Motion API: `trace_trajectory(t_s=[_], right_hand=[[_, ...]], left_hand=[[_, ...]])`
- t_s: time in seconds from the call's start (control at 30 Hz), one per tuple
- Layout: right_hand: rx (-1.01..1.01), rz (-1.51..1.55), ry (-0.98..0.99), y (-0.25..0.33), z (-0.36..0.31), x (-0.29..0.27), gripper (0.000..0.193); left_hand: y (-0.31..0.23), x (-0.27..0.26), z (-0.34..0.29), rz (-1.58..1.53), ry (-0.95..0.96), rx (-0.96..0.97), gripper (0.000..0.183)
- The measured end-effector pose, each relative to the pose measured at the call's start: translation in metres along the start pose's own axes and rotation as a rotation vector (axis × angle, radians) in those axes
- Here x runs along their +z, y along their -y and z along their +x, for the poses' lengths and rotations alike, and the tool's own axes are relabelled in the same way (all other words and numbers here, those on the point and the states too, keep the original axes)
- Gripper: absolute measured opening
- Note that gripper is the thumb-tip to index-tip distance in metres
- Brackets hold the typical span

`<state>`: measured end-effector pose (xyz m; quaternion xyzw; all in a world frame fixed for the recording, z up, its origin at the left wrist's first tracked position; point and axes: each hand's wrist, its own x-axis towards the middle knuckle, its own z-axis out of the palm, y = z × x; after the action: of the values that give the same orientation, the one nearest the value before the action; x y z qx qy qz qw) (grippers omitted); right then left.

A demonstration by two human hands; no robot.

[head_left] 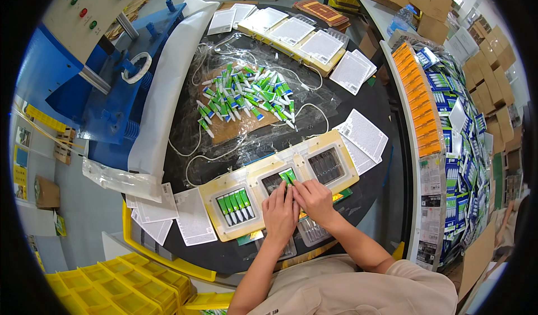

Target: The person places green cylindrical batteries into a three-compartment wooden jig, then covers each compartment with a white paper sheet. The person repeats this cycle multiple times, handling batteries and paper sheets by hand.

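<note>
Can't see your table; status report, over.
Left hand, right hand at green tubes over yellow frame, middle. Tube row at frame's left end. Nothing visibly blocking.

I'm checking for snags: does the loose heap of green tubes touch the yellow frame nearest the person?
Apart. The head view shows dark, film-covered table between the loose heap of green tubes and the nearer yellow frame.

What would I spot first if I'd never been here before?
Probably the bright heap of green-and-white tubes in the middle of the black table. Just nearer, the left hand and right hand hold green tubes over the yellowish frame's middle window. A big blue machine stands at the left, and blue-and-green packs pile up at the right.
</note>
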<state>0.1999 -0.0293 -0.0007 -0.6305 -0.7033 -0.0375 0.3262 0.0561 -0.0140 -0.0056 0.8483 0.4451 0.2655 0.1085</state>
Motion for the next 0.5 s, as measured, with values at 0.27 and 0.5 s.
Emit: trace_trajectory(t_s=[0.27, 0.5], right_hand=[[0.191, 0.043, -0.004, -0.009, 0.039, -0.012, 0.019], [0.208, -0.135, 0.094, -0.084, 0.145, 0.051, 0.015]], left_hand=[[0.004, -0.011, 0.008, -0.072, 0.08, 0.023, 0.047], [0.072, -0.008, 0.112, -0.029, -0.145, -0.055, 0.026]])
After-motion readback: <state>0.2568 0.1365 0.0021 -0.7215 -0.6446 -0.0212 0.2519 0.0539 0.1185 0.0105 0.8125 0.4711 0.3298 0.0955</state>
